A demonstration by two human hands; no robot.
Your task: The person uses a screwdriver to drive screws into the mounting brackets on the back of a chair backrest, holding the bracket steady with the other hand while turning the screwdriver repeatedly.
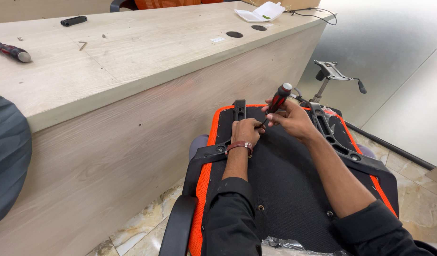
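Pale wooden desk [133, 61] filling the frame from 9 to 12 o'clock, its side panel dropping to a marbled tile floor [142, 227]. On the desktop: a second screwdriver [10, 51] with red and black grip at 10 o'clock, a black handle-shaped part [74, 21] near 11, a loose screw [82, 45] just beside it, 2 dark round grommets [235, 34] toward 12, and a white foam tray [261, 12] at the far edge with a black cable [318, 16] trailing past it. At centre, an upturned chair seat [280, 185], black underside with orange trim, black armrest [178, 227] at 7 o'clock. Beyond it, near 2 o'clock, a grey metal chair mechanism [332, 72] on its post, against a grey wall. Left hand [246, 130], dark strap on the wrist, curled down on the seat's far edge, fingers pressed together around the low end of a screwdriver [276, 102]; exact grip on the tip hidden. Right hand [294, 121] just beside it at 1 o'clock, fingers closed around the red and black handle, shaft tilted toward 7 o'clock, silver cap pointing up toward 1. Both sleeves black. Crinkled clear plastic [284, 245] at 6 o'clock, resting on the seat's near edge.
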